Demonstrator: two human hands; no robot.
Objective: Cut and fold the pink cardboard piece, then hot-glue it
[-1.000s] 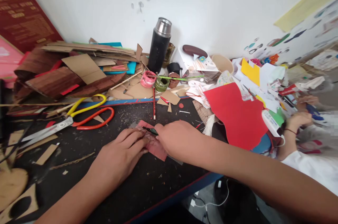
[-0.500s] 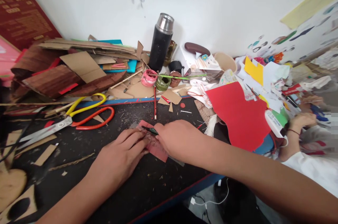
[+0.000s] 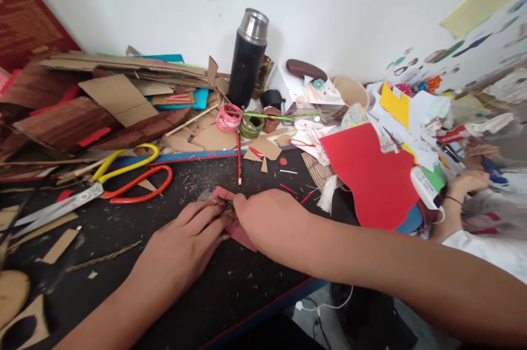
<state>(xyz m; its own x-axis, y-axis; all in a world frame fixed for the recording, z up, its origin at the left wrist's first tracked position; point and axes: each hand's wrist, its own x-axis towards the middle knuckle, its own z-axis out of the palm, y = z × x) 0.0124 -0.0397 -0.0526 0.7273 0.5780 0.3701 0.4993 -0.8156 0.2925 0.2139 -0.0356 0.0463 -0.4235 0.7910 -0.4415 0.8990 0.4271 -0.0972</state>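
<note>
A small pinkish-red piece of sheet [image 3: 242,237] lies on the black table top, with a greyish edge showing under its upper left corner. My left hand [image 3: 185,234] rests flat over its left part, fingers stretched out and pressing it down. Closed around a slim dark tool [image 3: 225,201], my right hand [image 3: 269,221] bears on the piece from the right. Only the tool's tip end shows by my left fingertips; its exact kind is hidden by the hand.
Large scissors [image 3: 96,190] with yellow and red handles lie at left. Behind stand paint jars [image 3: 229,119], a black thermos [image 3: 247,59] and stacked cardboard [image 3: 119,98]. A red pencil [image 3: 239,157] lies ahead; a red sheet [image 3: 370,174] and another person's hand [image 3: 469,182] are at right.
The view has shifted slightly. My right hand has edged left toward my left fingers, covering more of the tool. Thin red strips now show on the table beyond my right wrist.
</note>
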